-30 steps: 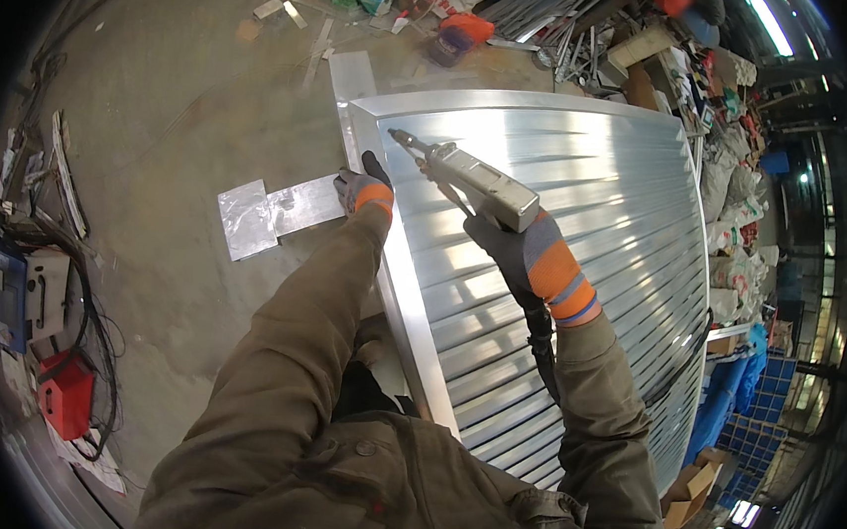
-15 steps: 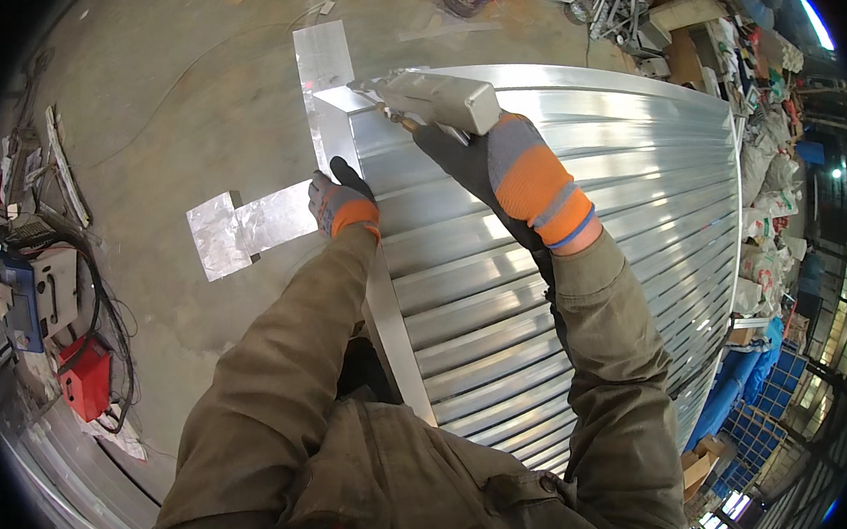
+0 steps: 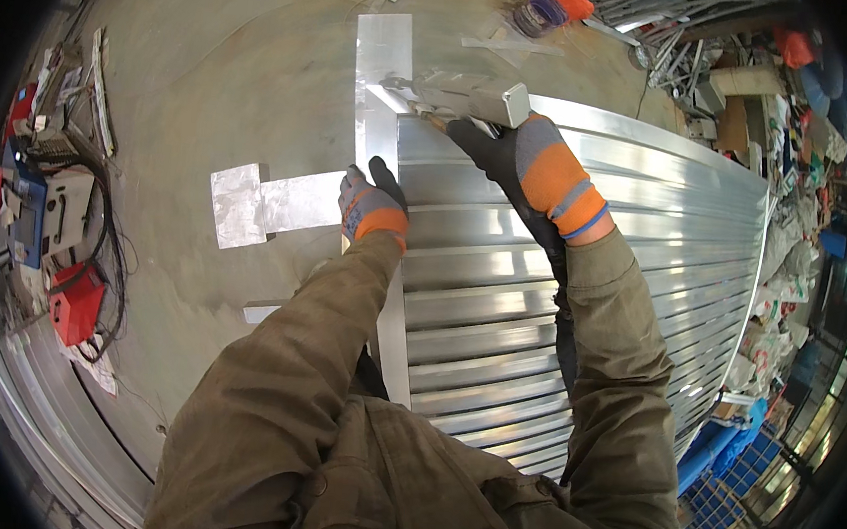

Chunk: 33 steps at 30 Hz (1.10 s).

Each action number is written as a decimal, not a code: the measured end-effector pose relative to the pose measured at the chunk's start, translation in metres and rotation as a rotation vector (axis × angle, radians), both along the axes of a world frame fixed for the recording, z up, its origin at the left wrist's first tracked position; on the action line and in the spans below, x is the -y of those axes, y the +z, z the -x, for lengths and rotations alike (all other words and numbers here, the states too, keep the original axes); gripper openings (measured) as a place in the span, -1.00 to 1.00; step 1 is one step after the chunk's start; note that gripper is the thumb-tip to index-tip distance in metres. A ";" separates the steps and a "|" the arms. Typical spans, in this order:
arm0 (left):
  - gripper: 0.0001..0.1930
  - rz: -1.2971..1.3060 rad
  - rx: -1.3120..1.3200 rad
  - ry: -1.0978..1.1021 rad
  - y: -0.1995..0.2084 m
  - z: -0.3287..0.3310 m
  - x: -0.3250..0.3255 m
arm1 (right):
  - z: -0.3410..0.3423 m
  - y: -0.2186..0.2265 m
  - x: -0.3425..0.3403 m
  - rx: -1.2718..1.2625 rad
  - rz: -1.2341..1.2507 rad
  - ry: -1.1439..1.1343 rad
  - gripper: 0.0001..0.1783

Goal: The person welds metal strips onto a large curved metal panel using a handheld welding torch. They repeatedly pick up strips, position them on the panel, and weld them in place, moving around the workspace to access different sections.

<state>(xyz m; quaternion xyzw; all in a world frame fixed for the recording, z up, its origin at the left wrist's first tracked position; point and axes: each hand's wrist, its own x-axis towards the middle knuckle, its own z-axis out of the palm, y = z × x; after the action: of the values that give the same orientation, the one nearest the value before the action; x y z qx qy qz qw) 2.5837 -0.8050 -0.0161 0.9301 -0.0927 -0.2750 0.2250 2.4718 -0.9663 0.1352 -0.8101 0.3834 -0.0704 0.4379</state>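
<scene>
A large silver ribbed metal panel (image 3: pixel 502 281) lies in front of me, with a flat metal rail (image 3: pixel 392 347) along its left edge. My left hand (image 3: pixel 376 206), in a grey and orange glove, rests at this rail with its thumb stretched apart from the fingers. Farther up, at the panel's far left corner, my right hand (image 3: pixel 536 164) is closed round a hand tool with a long silver, box-ended body (image 3: pixel 476 100). A black hose (image 3: pixel 565 340) runs down beside my right forearm. The tool's tip is blurred near a pale metal plate (image 3: pixel 385 48).
Another metal plate (image 3: pixel 237 205) sticks out over the floor at left. Beyond lie a red box (image 3: pixel 77 302), a blue case (image 3: pixel 28 213) and black cables (image 3: pixel 112 180). Metal scrap (image 3: pixel 658 59) is piled at the far right, with bags (image 3: pixel 778 243) beside the panel.
The view has turned, so the panel and plates sit farther right. Both hands keep nearly the same places on the panel. A short metal piece now shows beside my left forearm.
</scene>
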 end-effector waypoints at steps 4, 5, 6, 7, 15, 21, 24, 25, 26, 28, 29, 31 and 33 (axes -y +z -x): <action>-0.33 0.011 0.028 -0.008 -0.005 0.002 -0.002 | -0.007 -0.005 0.002 -0.066 0.043 0.037 -0.48; -0.32 0.025 0.051 -0.002 -0.008 0.002 -0.003 | -0.009 -0.007 0.002 -0.086 0.041 0.039 -0.47; -0.31 0.018 0.045 0.000 -0.011 0.001 -0.004 | -0.011 -0.009 0.003 -0.106 0.040 0.042 -0.47; -0.34 0.020 0.083 0.007 -0.014 0.003 -0.003 | -0.013 -0.011 0.003 -0.081 0.026 0.045 -0.46; -0.35 0.077 0.165 -0.011 -0.032 0.004 -0.007 | -0.014 -0.029 0.007 -0.135 0.044 0.059 -0.38; -0.33 0.089 0.144 0.001 -0.026 0.003 -0.005 | -0.012 -0.054 0.013 -0.113 0.096 0.050 -0.39; -0.42 0.052 0.073 -0.027 -0.017 0.001 -0.005 | -0.010 -0.057 0.015 -0.124 0.101 0.058 -0.49; -0.45 0.032 0.038 -0.042 -0.015 0.000 -0.004 | -0.009 -0.056 0.015 -0.126 0.098 0.061 -0.49; -0.46 0.027 0.021 -0.038 -0.012 -0.001 -0.004 | -0.009 -0.055 0.014 -0.130 0.096 0.059 -0.49; -0.46 0.030 0.011 -0.033 -0.009 0.000 -0.004 | -0.010 -0.051 0.013 -0.141 0.093 0.051 -0.48; -0.46 0.012 -0.001 -0.036 -0.008 -0.001 -0.004 | -0.010 -0.049 0.012 -0.159 0.079 0.038 -0.48; -0.47 -0.006 0.004 -0.040 -0.007 -0.001 -0.004 | -0.011 -0.046 0.011 -0.135 0.079 0.045 -0.49; -0.47 0.003 0.012 -0.034 -0.008 -0.001 -0.003 | -0.012 -0.043 0.010 -0.141 0.066 0.041 -0.49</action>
<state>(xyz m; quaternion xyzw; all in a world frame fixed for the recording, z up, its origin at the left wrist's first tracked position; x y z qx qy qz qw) 2.5847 -0.8016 -0.0238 0.9297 -0.1104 -0.2733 0.2210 2.4842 -0.9761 0.0922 -0.8347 0.3940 -0.0166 0.3844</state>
